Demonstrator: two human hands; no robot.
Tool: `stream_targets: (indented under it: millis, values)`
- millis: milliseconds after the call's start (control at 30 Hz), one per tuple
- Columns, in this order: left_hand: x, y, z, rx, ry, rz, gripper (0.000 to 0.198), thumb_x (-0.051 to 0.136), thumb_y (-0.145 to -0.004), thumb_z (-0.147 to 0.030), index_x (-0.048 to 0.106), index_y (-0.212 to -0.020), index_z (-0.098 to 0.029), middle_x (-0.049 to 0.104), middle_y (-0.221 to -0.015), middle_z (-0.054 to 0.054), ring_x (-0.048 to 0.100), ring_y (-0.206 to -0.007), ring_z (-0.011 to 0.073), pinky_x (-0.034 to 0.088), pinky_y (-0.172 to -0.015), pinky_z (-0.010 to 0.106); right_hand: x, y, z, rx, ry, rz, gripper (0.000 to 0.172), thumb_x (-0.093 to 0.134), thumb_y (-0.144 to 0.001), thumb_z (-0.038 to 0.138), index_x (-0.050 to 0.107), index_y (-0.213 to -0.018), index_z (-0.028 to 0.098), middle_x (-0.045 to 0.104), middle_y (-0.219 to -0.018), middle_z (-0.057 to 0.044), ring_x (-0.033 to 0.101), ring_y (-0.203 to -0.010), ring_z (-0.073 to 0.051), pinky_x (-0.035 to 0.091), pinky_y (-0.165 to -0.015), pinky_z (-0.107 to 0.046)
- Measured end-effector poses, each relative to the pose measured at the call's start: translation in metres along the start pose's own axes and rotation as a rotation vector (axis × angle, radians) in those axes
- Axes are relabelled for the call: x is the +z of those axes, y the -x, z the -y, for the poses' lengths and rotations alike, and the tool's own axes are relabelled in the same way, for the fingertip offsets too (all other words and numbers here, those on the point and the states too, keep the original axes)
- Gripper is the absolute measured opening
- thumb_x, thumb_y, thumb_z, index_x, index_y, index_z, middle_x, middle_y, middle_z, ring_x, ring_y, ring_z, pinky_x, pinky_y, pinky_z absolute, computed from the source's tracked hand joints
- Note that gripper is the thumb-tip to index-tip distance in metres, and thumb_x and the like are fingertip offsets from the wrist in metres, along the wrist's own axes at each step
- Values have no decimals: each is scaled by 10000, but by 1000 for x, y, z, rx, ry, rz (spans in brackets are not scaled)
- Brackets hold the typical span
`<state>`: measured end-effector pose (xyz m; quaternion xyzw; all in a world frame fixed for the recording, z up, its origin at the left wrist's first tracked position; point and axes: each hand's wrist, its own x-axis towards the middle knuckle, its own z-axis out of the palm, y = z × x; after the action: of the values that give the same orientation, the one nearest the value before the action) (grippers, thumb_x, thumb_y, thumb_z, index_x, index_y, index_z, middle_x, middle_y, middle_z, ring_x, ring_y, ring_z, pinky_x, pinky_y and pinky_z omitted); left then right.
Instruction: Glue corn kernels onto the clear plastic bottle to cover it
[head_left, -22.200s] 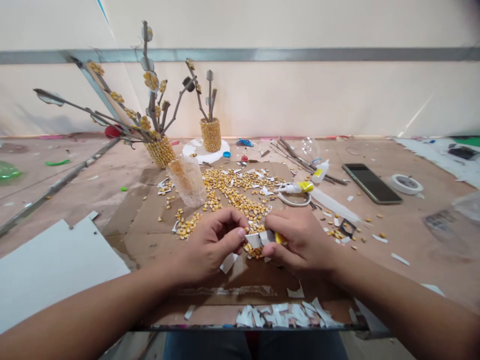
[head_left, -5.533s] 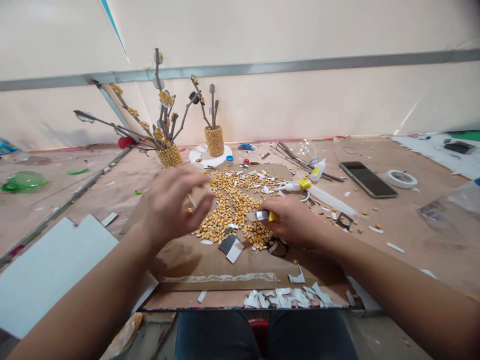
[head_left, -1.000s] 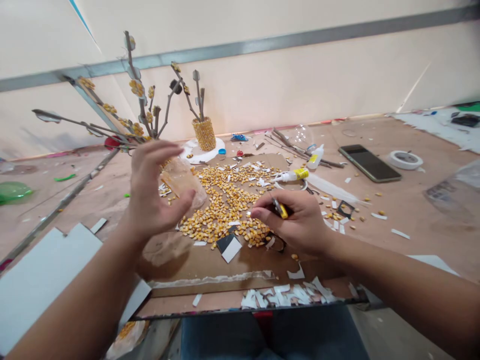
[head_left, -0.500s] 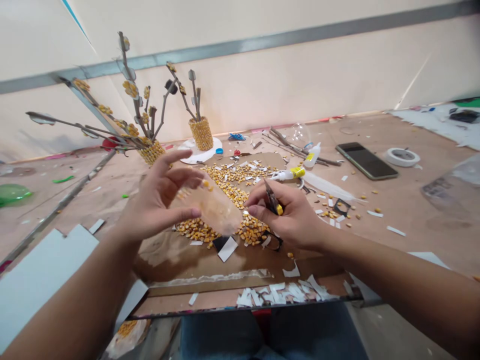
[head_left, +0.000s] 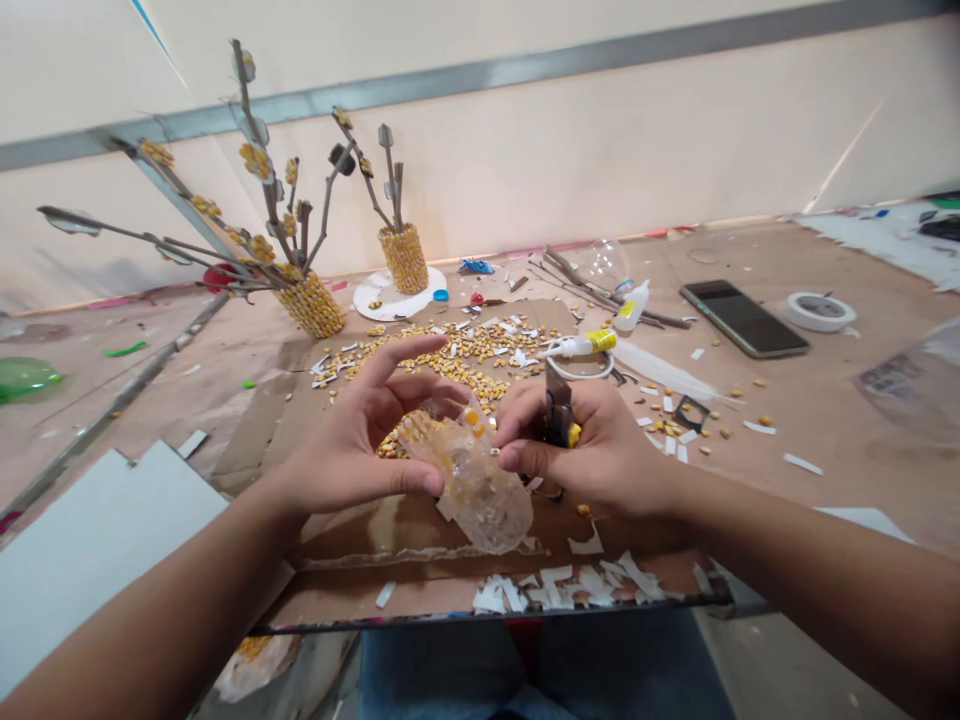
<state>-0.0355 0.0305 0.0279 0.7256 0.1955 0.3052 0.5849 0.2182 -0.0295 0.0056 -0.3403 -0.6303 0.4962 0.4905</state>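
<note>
My left hand [head_left: 382,430] is curled around a clear plastic bottle piece [head_left: 491,500], with thumb below and fingers above. The piece is tilted, its lumpy base toward me, and a few corn kernels [head_left: 474,417] show near its edge. Close to its right side, my right hand [head_left: 592,435] is closed on a box cutter [head_left: 559,405] with a yellow part, blade end pointing up. Thumb and index finger of that hand also pinch something small and pale, perhaps a kernel. Loose corn kernels [head_left: 450,350] and white scraps lie on cardboard beyond both hands.
Two kernel-covered pots [head_left: 311,305] with twigs stand at the back left, one on a white disc [head_left: 367,300]. A glue bottle [head_left: 589,345], phone [head_left: 744,318] and tape roll [head_left: 821,310] lie rightward. White strips [head_left: 555,590] line the front edge; white board [head_left: 105,560] is at left.
The bottle piece has come nearer to me and rightward, and its base has turned to show more. My left hand moved down and right with it. The box cutter now stands more upright.
</note>
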Motion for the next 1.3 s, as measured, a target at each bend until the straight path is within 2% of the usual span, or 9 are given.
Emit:
stream_targets:
  millis: [200,400,667,867,967,1067,1167,1233,1300]
  values:
    - [1,2,0,1,-29,26,1002,972,-755,-173,457,-1590,-380,761,-1306,76,715,-1236,243,543,-1100,346,4,0,0,29,-18,-23,105,857,-820,255,762,-811,212,685,-784,-12,599,-722,-165,446,-663,-331]
    - [1,3,1,15,-36,26,1031,982,-741,-179,451,-1601,-384,763,-1308,76,712,-1252,251,545,-1112,349,5,0,3,110,-106,-47,278,964,-744,322,716,-788,205,620,-714,37,522,-637,-120,400,-597,-286]
    - [1,4,1,34,-43,32,1046,990,-732,-176,452,-1603,-388,759,-1322,65,707,-1267,241,537,-1136,344,5,-2,3,181,-200,-35,359,991,-714,363,691,-815,194,589,-684,59,494,-612,-99,372,-565,-260]
    - [2,3,3,45,-52,37,1064,996,-729,-201,433,-1614,-373,763,-1313,80,718,-1250,251,548,-1123,365,5,-4,3,242,-209,-44,437,1019,-649,348,657,-846,204,558,-678,75,474,-612,-97,364,-553,-250]
    - [2,2,0,54,-76,43,1042,986,-748,-222,428,-1618,-352,763,-1299,97,728,-1220,265,577,-1066,376,4,-4,5,220,-170,-45,411,979,-700,383,651,-878,212,565,-696,65,484,-624,-107,378,-569,-261]
    - [-10,0,-8,119,-148,-6,959,942,-795,-200,446,-1608,-315,750,-1295,104,720,-1211,271,600,-996,369,-4,-6,6,119,-33,-141,298,853,-834,429,666,-912,209,633,-785,19,527,-671,-126,407,-613,-282]
    - [-37,-1,-18,279,-348,-144,972,937,-756,-109,462,-1589,-270,746,-1269,85,691,-1218,242,580,-996,332,-19,-12,-1,14,284,-270,210,723,-927,394,660,-869,202,623,-756,6,520,-665,-141,392,-638,-304]
    - [-57,0,-23,289,-526,-197,1049,946,-726,-95,405,-1610,-260,743,-1256,79,701,-1168,239,572,-1010,361,-29,-17,-9,-20,631,-250,173,683,-938,315,647,-814,199,586,-700,8,497,-654,-154,353,-652,-319]
    - [-73,0,-25,230,-703,-265,1047,956,-735,-160,382,-1609,-217,732,-1231,90,697,-1158,259,559,-1035,409,-37,-20,-17,4,850,-160,193,664,-937,257,608,-762,200,604,-718,-11,515,-687,-169,339,-673,-320]
